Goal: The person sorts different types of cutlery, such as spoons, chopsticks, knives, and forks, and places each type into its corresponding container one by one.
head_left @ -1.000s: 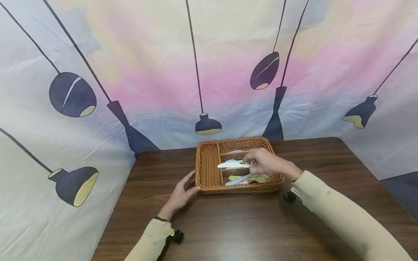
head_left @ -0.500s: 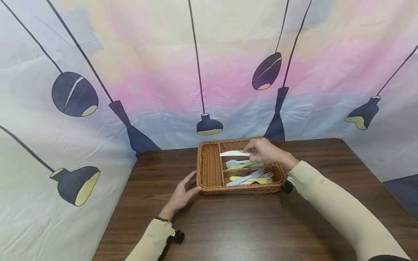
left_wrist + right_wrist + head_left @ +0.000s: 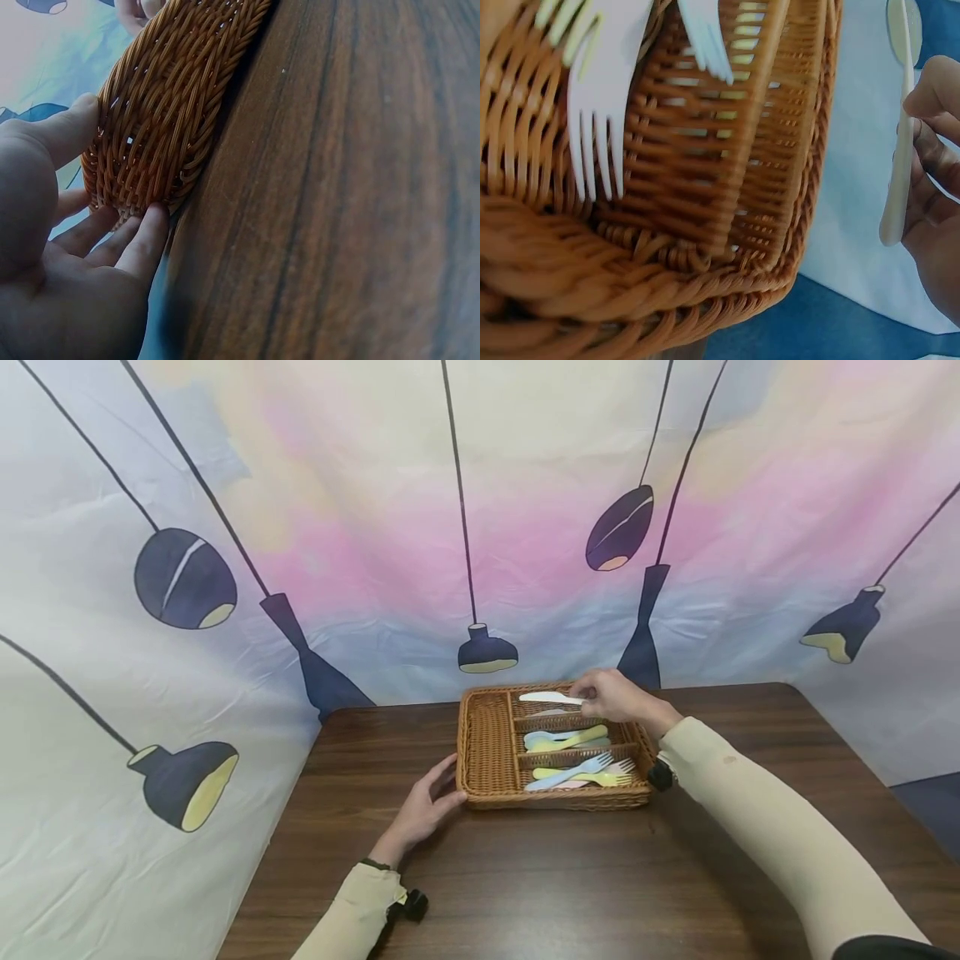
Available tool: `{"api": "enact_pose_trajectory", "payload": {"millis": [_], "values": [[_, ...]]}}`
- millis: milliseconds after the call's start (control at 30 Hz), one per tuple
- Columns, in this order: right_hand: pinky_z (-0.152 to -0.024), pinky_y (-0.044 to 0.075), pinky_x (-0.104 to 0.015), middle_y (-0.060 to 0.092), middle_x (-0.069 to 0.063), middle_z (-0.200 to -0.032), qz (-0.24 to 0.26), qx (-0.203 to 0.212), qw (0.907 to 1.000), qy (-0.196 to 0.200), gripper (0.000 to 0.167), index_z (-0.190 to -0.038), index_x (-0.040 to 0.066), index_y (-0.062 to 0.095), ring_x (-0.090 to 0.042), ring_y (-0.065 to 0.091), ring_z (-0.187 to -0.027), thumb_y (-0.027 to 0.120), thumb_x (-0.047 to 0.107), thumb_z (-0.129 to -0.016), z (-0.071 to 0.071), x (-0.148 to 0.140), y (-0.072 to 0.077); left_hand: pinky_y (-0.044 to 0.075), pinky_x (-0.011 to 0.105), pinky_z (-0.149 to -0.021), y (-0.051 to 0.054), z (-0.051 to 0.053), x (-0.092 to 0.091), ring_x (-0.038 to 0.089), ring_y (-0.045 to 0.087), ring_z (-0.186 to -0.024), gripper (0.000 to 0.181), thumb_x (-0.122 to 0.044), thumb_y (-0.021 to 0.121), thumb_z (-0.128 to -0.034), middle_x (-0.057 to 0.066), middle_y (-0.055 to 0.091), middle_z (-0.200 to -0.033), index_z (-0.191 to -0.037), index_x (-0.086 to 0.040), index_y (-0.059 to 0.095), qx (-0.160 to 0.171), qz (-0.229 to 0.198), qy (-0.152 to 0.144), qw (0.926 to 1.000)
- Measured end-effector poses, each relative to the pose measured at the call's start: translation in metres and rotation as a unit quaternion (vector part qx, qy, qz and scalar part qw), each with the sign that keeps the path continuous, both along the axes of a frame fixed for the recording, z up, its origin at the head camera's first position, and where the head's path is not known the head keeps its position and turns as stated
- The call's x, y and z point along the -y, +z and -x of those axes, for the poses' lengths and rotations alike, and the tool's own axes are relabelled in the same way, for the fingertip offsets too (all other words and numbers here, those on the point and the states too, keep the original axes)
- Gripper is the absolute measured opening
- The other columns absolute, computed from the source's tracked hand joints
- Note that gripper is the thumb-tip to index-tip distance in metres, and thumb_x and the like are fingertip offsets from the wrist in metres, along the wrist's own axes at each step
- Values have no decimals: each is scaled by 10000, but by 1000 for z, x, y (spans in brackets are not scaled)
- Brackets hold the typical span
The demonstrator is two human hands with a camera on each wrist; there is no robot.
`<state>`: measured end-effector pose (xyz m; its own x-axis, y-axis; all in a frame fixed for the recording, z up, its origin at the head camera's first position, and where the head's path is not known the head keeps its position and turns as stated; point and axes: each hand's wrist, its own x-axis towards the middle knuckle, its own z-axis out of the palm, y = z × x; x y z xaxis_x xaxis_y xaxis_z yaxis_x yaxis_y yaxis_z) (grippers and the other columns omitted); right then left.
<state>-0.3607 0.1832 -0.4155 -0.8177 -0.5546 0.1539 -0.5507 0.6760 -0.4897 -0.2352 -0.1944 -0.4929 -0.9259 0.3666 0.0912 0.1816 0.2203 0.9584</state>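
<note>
A brown wicker cutlery basket (image 3: pixel 555 804) rests on the table. My left hand (image 3: pixel 420 810) touches its left end, with the fingers against the woven side in the left wrist view. Above the back compartment, my right hand (image 3: pixel 611 695) pinches a white knife (image 3: pixel 550 697) by its handle; in the right wrist view that knife (image 3: pixel 898 187) stands clear of the rim. Another pale piece (image 3: pixel 551 712) lies below it in that compartment. The middle compartment holds a light blue spoon (image 3: pixel 534 737) and a yellow-handled piece (image 3: pixel 581 740). Several forks (image 3: pixel 581 772) lie in the front one.
The basket's long left compartment (image 3: pixel 487 743) shows bare weave. Brown wooden table (image 3: pixel 555 885) extends in front and to both sides. Right behind the table's back edge hangs a cloth backdrop (image 3: pixel 375 527) printed with lamps.
My right hand has carried the white knife from over the middle compartment back to the rear compartment, uncovering the spoons and forks. My left hand has stayed at the basket's left end.
</note>
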Motion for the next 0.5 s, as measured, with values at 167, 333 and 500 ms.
{"api": "enact_pose_trajectory", "payload": {"millis": [167, 333, 500], "values": [[-804, 589, -428, 664, -142, -1148, 7, -49, 10000, -70, 271, -1147, 46, 699, -262, 648, -972, 609, 47, -892, 11, -4, -6, 406, 483, -1116, 0, -1, -1, 363, 336, -1418, 684, -88, 650, -937, 186, 281, -1575, -1519, -26, 295, 105, 5, 16, 9999], [-781, 583, -436, 664, -145, -1133, -153, -296, 9994, -87, 268, -1162, 46, 694, -281, 635, -977, 593, 42, -914, 19, -3, -8, 445, 386, -1097, 0, -1, -1, 352, 338, -1420, 689, -114, 650, -941, 179, 275, -1579, -1523, -36, 291, 146, 82, -4, 9999], [-860, 553, -488, 595, -185, -1231, -313, -779, 9965, -55, 322, -1246, 11, 640, -340, 561, -1117, 643, 97, -936, 24, -1, -11, 465, 284, -1060, 1, -1, 0, 361, 344, -1414, 684, -92, 649, -938, 188, 283, -1573, -1521, -33, 296, 134, 62, -8, 9999]]}}
